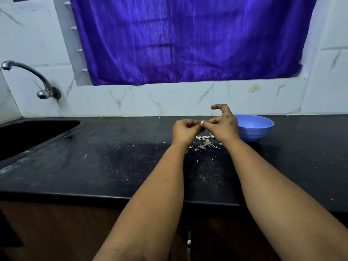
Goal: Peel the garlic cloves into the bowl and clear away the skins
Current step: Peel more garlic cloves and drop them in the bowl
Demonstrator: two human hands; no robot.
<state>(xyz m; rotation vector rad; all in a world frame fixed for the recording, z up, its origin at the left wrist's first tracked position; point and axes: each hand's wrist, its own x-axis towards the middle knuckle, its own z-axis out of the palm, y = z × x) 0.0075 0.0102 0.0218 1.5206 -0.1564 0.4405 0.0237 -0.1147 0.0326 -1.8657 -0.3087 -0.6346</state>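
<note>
Hands: my left hand (185, 131) and right hand (224, 127) both pinch one garlic clove (202, 122).
Skins: skins (205, 142) lie on the table (113, 157) beneath.

This is a home kitchen. A black stone counter (94, 162) runs along a wall of white marbled tiles (169, 99). A dark sink (28, 132) is sunk into the counter at its left end, and a chrome tap (28, 76) comes out of the wall above it. Above the counter's middle a purple curtain (188, 40) covers a window recess. A blue bowl (254, 129) stands on the counter near the wall, with garlic skins (205, 143) scattered just left of it (small papery flakes).
</note>
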